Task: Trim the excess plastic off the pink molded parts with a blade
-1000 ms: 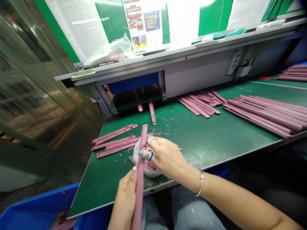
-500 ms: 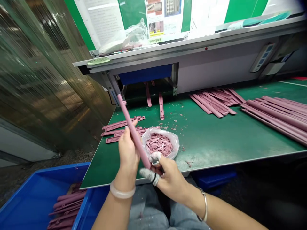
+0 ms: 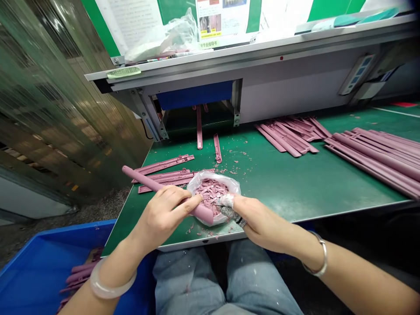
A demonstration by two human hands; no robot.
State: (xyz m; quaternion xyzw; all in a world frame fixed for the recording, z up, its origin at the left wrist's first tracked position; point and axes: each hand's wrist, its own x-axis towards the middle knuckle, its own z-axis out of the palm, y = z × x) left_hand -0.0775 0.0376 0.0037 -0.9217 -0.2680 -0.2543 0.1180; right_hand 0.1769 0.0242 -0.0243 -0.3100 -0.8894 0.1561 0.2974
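Note:
My left hand [image 3: 166, 214] is closed around a long pink plastic strip [image 3: 139, 176], smooth side up and tilted across the front of the bench. Its near end lies over the rim of a clear plastic bag [image 3: 234, 186] filled with pink scraps [image 3: 211, 190]. At the bag's right side is my right hand [image 3: 251, 216], thumb and finger covered in greyish-white wraps and pinched together. Whatever is between those fingertips is too small to make out. Behind the held strip, several pink strips [image 3: 164, 164] lie with their ribbed side up.
More pink strips lie in a loose pile [image 3: 288, 135] and a neat stack [image 3: 377, 157] on the right of the green bench [image 3: 278, 183]. Two single strips lie near the opening under the shelf [image 3: 197, 65]. A blue bin [image 3: 42, 262] with strips stands at lower left.
My right hand has left the strip's near end and moved right to the bag. My left hand has turned palm down, swinging the strip's far end left and lower.

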